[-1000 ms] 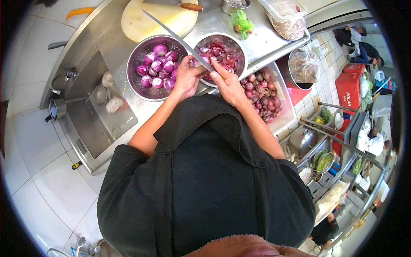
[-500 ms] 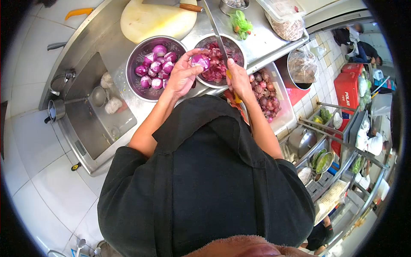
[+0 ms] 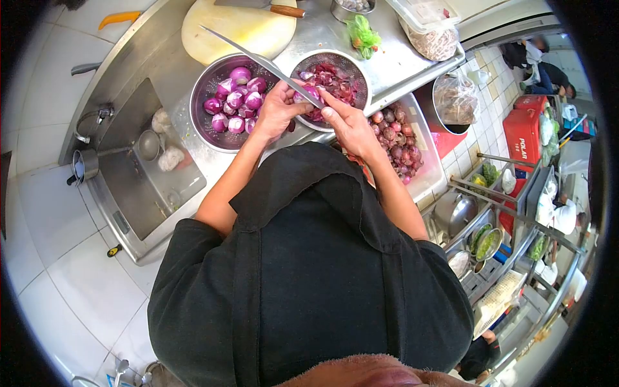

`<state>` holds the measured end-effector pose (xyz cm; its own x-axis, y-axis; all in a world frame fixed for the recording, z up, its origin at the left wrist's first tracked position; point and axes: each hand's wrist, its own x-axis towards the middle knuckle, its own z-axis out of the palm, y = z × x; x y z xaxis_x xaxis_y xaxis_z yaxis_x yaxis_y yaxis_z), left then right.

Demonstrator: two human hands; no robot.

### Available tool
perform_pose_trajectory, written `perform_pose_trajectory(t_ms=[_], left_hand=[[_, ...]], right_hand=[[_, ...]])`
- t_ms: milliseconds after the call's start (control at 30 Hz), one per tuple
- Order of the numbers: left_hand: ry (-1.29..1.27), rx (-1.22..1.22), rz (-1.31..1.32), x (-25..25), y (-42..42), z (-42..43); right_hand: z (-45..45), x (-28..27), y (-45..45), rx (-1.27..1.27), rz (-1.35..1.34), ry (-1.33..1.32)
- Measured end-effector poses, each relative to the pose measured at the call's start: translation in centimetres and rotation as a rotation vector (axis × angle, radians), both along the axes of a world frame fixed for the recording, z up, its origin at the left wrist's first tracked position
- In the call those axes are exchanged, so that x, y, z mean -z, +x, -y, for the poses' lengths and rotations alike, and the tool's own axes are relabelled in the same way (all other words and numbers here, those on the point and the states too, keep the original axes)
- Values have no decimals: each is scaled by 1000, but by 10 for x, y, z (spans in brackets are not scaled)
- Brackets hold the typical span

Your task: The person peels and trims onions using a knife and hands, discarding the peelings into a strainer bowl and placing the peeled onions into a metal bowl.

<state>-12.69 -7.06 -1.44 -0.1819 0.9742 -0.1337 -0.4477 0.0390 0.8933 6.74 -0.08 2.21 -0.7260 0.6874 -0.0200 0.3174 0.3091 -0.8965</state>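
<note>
My left hand is closed on a purple onion, held over the near left rim of a perforated bowl of onion skins. In my right hand is a long knife; its blade lies across the onion and points to the upper left, while its handle is hidden by the hand. Several peeled purple onions fill the colander to the left. Unpeeled onions lie in a white tub at the right.
A pale cutting board lies behind the colander, with a wooden-handled knife on it. The sink at left holds a ladle. Green netting rests on the steel counter. At far right are shelves and people.
Half a second ago the blade pointed away and the onion was in fuller view. Since then the knife has swung left across the onion, and my right hand has moved in beside my left.
</note>
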Motion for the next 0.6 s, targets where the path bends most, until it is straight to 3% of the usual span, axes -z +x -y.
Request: perform_pose_trajectory(t_ms=[100,200,300,400,600], left_hand=[[-22,5,-99,-4,0,3],[-34,15,-190,-13,2,4],[-12,73,-103,-13,-3,8],[68,141,53,-31,-5,16],[4,145,-139,-15,-19,18]], right_hand=[[11,-26,-1,55,153,-43],[10,-8,0,150,77,-8],[2,-8,4,199,64,-464],[-14,3,12,310,80,-511],[-12,2,16,280,207,-471]])
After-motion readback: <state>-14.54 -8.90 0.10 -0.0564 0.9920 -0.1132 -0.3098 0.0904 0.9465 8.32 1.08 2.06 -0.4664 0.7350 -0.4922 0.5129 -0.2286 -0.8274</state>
